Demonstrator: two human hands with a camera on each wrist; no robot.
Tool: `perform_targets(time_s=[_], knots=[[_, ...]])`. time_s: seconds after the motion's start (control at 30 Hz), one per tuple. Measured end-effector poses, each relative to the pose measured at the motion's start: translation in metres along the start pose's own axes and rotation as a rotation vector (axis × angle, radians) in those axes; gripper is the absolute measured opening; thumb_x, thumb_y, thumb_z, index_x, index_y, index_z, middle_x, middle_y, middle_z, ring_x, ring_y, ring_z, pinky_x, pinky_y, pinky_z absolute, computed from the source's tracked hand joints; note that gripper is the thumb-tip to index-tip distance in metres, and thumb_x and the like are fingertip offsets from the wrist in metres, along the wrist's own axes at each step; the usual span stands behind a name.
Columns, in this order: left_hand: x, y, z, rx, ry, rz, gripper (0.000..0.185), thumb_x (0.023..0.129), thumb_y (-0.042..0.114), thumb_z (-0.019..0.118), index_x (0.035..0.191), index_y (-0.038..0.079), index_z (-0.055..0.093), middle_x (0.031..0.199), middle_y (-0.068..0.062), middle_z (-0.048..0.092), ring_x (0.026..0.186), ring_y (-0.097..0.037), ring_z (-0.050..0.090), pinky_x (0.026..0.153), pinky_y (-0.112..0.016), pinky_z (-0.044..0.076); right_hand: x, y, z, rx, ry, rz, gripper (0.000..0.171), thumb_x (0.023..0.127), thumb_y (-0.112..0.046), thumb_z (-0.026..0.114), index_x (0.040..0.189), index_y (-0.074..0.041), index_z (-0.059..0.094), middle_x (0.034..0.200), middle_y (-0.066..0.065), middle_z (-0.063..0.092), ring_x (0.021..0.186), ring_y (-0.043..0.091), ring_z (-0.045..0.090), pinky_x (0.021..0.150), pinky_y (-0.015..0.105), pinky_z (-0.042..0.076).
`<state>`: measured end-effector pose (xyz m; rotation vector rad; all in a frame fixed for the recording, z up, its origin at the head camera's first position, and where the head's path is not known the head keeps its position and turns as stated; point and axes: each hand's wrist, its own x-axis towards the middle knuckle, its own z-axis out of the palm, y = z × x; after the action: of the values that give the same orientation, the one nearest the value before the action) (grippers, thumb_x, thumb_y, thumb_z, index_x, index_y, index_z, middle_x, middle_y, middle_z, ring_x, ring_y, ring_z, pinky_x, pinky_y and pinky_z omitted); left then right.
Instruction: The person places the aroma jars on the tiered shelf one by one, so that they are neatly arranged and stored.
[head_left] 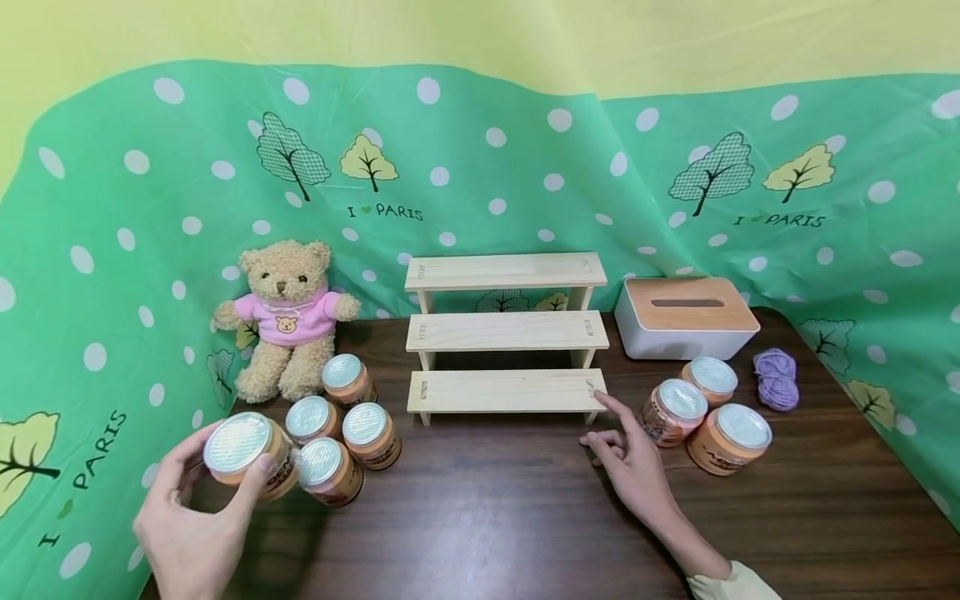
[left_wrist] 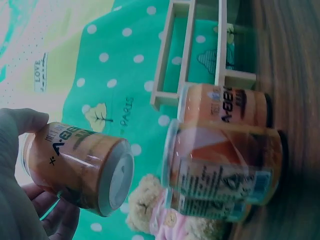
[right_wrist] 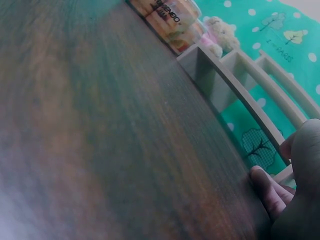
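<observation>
The left hand point(head_left: 197, 521) grips a small orange jar with a silvery foil lid point(head_left: 243, 454), fingers and thumb curled round its sides, holding it tilted just above the dark wooden desk point(head_left: 487, 508). Immediately to the right of that hand stand four more orange foil-lidded jars in a cluster point(head_left: 341, 429), the closest almost touching the held jar. Beyond them, behind the left hand, a beige teddy bear in a pink jumper point(head_left: 285, 321) sits against the green dotted cloth backdrop point(head_left: 525, 167).

The right hand point(head_left: 637, 467) rests open on the desk, fingers loosely extended, with its index finger reaching to the right end of the lowest step of a pale wooden three-tier shelf point(head_left: 506, 333). Just to the right of this hand sit three orange jars of the same kind point(head_left: 705, 412); further out lie a ball of purple yarn point(head_left: 776, 379) and a white tissue box with a wooden lid point(head_left: 686, 317).

All three steps are bare, so as I judge it, nothing has been placed yet: one jar is in hand and seven wait on the desk. Between the two hands the desk is open up to the shelf front. The desk's right edge lies well beyond the right-hand jars; its left edge runs close beside the left hand, against the cloth.
</observation>
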<state>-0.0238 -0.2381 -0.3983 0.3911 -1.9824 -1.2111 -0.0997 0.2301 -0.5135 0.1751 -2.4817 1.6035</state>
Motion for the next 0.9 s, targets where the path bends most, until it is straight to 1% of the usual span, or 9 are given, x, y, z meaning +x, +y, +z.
perform_targets(time_s=[0.13, 0.23, 0.33, 0.5, 0.67, 0.8, 0.9], knots=[[0.000, 0.007, 0.006, -0.030, -0.062, 0.025, 0.062, 0.076, -0.009, 0.095, 0.134, 0.001, 0.076, 0.121, 0.014, 0.075, 0.104, -0.004, 0.071, 0.094, -0.009, 0.050, 0.000, 0.000, 0.000, 0.003, 0.000, 0.009, 0.067, 0.107, 0.003, 0.070, 0.166, -0.018, 0.048, 0.099, 0.013, 0.083, 0.078, 0.015, 0.076, 0.068, 0.025, 0.061], [-0.002, 0.011, 0.013, -0.047, -0.105, 0.047, 0.063, 0.075, -0.009, 0.096, 0.134, 0.002, 0.076, 0.120, 0.015, 0.075, 0.104, -0.005, 0.070, 0.094, -0.011, 0.050, -0.001, 0.000, 0.000, -0.002, 0.002, 0.023, 0.067, 0.107, 0.002, 0.070, 0.166, -0.019, 0.048, 0.099, 0.012, 0.083, 0.079, 0.014, 0.076, 0.068, 0.025, 0.061], [-0.006, 0.014, 0.022, -0.075, -0.144, 0.074, 0.063, 0.075, -0.009, 0.096, 0.134, 0.002, 0.076, 0.120, 0.013, 0.076, 0.103, -0.006, 0.071, 0.093, -0.012, 0.050, -0.001, -0.001, 0.000, -0.005, 0.002, 0.032, 0.066, 0.107, 0.002, 0.070, 0.166, -0.019, 0.048, 0.099, 0.012, 0.082, 0.080, 0.013, 0.076, 0.068, 0.025, 0.062], [-0.015, 0.019, 0.035, -0.104, -0.195, 0.111, 0.064, 0.074, -0.007, 0.097, 0.133, 0.005, 0.077, 0.119, 0.010, 0.076, 0.102, -0.007, 0.071, 0.091, -0.014, 0.050, -0.001, -0.001, 0.001, -0.002, 0.001, 0.023, 0.066, 0.107, 0.002, 0.070, 0.166, -0.020, 0.049, 0.099, 0.011, 0.083, 0.081, 0.013, 0.077, 0.069, 0.025, 0.062], [-0.022, 0.025, 0.048, -0.112, -0.249, 0.146, 0.065, 0.071, -0.004, 0.099, 0.131, 0.008, 0.078, 0.118, 0.007, 0.077, 0.102, -0.007, 0.070, 0.090, -0.014, 0.051, -0.001, 0.000, 0.001, -0.006, 0.006, 0.015, 0.067, 0.107, 0.003, 0.070, 0.166, -0.019, 0.049, 0.098, 0.011, 0.083, 0.080, 0.013, 0.076, 0.068, 0.025, 0.062], [-0.027, 0.028, 0.060, -0.126, -0.294, 0.191, 0.065, 0.070, 0.002, 0.100, 0.130, 0.010, 0.078, 0.115, 0.002, 0.078, 0.102, -0.005, 0.069, 0.092, -0.017, 0.050, -0.001, -0.001, 0.000, -0.009, 0.005, 0.019, 0.067, 0.107, 0.002, 0.070, 0.166, -0.020, 0.049, 0.099, 0.010, 0.083, 0.079, 0.013, 0.076, 0.069, 0.025, 0.062], [-0.030, 0.029, 0.068, -0.145, -0.334, 0.229, 0.065, 0.071, 0.005, 0.101, 0.131, 0.012, 0.078, 0.115, -0.001, 0.079, 0.101, -0.006, 0.069, 0.092, -0.019, 0.050, -0.001, -0.001, -0.001, -0.014, 0.004, 0.020, 0.066, 0.107, 0.001, 0.070, 0.166, -0.020, 0.049, 0.099, 0.010, 0.083, 0.079, 0.013, 0.075, 0.069, 0.025, 0.062]])
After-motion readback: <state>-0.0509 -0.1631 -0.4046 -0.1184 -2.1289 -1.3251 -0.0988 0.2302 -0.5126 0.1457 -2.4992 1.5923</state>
